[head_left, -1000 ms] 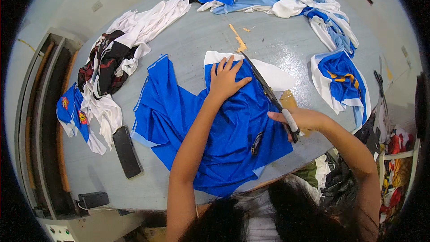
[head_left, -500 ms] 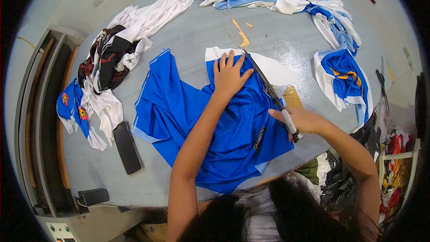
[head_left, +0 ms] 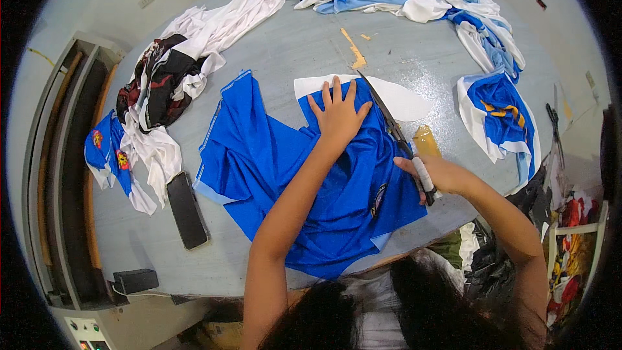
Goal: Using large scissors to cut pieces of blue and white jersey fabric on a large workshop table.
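Observation:
A blue piece of fabric point(head_left: 330, 188) with a round dark badge lies spread and creased on the grey table. My left hand point(head_left: 339, 111) presses flat on its upper part, fingers spread, close to a white border. In my right hand point(head_left: 435, 174) is a pair of large black scissors point(head_left: 391, 120) with white-wrapped handles. Their blades lie along the right edge of the blue fabric, tips pointing up past my left fingers. A white fabric strip point(head_left: 405, 98) extends to the right of the blades.
White and dark printed fabrics point(head_left: 165, 74) lie in a heap at left, beside a black phone point(head_left: 186, 212). Blue and white pieces point(head_left: 414, 0) line the far side and right. Yellowish tape point(head_left: 426, 140) is on the table near the scissors. A black box point(head_left: 135, 280) stands at lower left.
My left hand has shifted slightly and its fingers have spread apart a little more. The scissors stay in my right hand at the fabric's edge; the whole view has moved slightly.

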`<action>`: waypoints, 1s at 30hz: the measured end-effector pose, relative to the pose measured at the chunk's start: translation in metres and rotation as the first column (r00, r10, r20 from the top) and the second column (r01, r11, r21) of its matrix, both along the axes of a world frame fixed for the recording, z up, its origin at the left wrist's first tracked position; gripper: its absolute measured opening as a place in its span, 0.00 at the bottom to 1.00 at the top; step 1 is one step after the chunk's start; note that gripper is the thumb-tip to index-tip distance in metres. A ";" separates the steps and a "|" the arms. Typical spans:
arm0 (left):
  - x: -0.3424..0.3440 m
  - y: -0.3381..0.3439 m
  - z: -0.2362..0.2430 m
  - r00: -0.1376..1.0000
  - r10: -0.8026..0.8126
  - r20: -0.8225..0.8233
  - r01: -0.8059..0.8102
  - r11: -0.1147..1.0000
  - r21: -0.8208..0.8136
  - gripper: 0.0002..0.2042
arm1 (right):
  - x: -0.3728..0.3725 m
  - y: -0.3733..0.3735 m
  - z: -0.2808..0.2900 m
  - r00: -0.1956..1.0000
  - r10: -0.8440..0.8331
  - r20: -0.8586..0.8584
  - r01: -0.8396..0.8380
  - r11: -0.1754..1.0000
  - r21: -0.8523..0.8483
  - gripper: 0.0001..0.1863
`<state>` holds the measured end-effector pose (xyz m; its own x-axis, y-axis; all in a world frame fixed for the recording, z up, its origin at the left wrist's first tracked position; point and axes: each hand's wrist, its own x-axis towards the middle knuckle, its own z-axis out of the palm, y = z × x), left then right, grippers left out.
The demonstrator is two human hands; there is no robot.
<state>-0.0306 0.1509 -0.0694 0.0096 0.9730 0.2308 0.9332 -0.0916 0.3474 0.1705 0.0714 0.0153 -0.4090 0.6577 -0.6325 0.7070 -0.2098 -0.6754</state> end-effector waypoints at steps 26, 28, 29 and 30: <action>0.003 -0.006 0.001 0.998 0.036 0.045 -0.034 0.998 -0.053 0.32 | 0.000 0.002 -0.003 0.998 0.014 0.063 -0.016 1.000 0.027 0.29; 0.004 -0.006 0.002 0.998 0.034 0.044 -0.031 0.998 -0.057 0.33 | 0.001 0.002 -0.005 0.997 0.004 0.072 -0.005 1.000 0.013 0.29; 0.004 -0.006 0.002 0.998 0.034 0.044 -0.031 0.998 -0.057 0.33 | 0.002 0.002 -0.005 0.998 0.013 0.061 -0.013 1.000 0.010 0.29; 0.004 -0.007 0.002 0.999 0.036 0.037 -0.034 0.998 -0.061 0.33 | 0.002 0.002 -0.006 0.998 0.021 0.051 -0.022 1.000 0.007 0.29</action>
